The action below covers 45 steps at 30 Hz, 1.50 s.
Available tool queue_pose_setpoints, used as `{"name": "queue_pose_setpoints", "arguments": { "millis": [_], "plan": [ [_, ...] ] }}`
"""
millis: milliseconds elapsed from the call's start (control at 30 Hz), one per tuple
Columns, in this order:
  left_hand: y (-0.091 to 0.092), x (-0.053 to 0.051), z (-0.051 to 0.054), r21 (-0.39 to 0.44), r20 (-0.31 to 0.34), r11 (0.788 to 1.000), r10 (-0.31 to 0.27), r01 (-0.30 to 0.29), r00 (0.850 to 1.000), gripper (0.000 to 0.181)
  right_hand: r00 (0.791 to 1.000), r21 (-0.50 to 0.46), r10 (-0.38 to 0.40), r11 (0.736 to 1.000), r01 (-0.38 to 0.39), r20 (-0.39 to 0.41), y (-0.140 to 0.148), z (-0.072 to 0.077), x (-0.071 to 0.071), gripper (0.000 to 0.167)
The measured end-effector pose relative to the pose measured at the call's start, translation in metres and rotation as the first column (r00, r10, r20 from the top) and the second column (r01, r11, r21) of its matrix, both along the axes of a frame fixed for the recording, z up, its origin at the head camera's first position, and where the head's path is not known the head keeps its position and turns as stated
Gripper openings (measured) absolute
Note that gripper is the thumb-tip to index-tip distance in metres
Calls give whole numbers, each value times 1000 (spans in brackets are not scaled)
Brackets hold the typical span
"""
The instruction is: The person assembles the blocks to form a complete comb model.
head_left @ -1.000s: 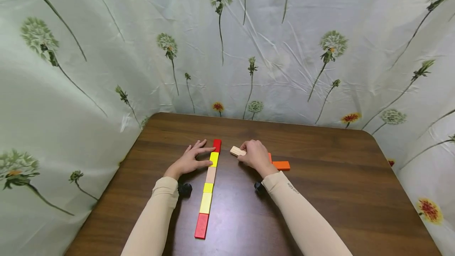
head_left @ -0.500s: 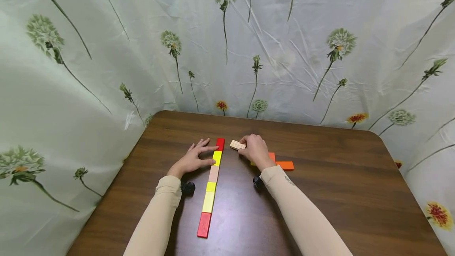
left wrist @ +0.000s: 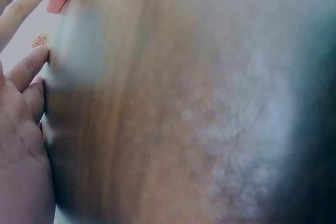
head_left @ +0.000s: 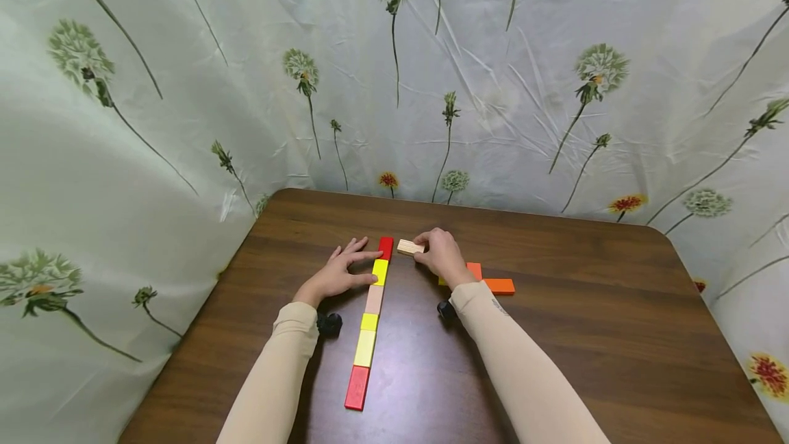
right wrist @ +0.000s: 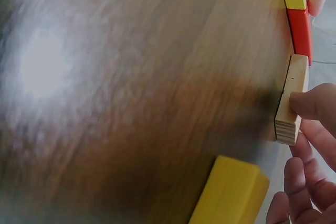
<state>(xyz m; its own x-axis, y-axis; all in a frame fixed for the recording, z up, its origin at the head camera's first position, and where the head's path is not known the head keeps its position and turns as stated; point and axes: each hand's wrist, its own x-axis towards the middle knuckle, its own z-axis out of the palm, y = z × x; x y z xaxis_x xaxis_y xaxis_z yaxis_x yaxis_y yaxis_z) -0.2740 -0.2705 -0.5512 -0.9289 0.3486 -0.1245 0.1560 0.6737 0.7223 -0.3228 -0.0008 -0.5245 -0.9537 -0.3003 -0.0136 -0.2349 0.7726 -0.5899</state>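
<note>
A plain wooden block (head_left: pixel 409 247) is pinched between the thumb and fingers of my right hand (head_left: pixel 440 252), just right of the row's far end. My left hand (head_left: pixel 335 276) lies left of the row with fingers spread and fairly straight. Its index finger touches the far red block (head_left: pixel 385 247); its thumb touches the yellow block (head_left: pixel 380 271). Toward me the row continues with a pinkish block (head_left: pixel 374 299), a short yellow block (head_left: pixel 369 321), a pale yellow block (head_left: pixel 364 348) and a red block (head_left: pixel 357 388).
Orange blocks (head_left: pixel 499 286) lie right of my right wrist, partly hidden by it. A yellow block (right wrist: pixel 231 192) shows near my right hand in the right wrist view. The brown table (head_left: pixel 585 334) ends at a flower-print curtain (head_left: pixel 493 88) behind.
My right hand has brought the wooden block leftward and slightly away from me, closer to the far red block. My left hand has kept its place at the row. The head view has shifted slightly.
</note>
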Motion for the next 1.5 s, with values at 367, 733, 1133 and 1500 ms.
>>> {"name": "queue_pose_setpoints", "arguments": {
  "millis": [367,733,1133,1500],
  "plan": [
    [2,-2,4,-1,-6,1000,-12,12,1000,62,995,-10,-96,995,96,-19,-9,-3,5,29],
    [5,-4,6,-5,-14,1000,-17,17,1000,62,994,-27,-99,995,97,-51,-11,-5,6,31],
    [3,2,2,2,-13,1000,-16,16,1000,62,993,-43,-111,993,110,-31,-15,-10,11,35],
    [0,1,1,12,-21,1000,-10,10,1000,61,998,-45,-61,997,62,18,-2,-5,5,44]
  ]
}}
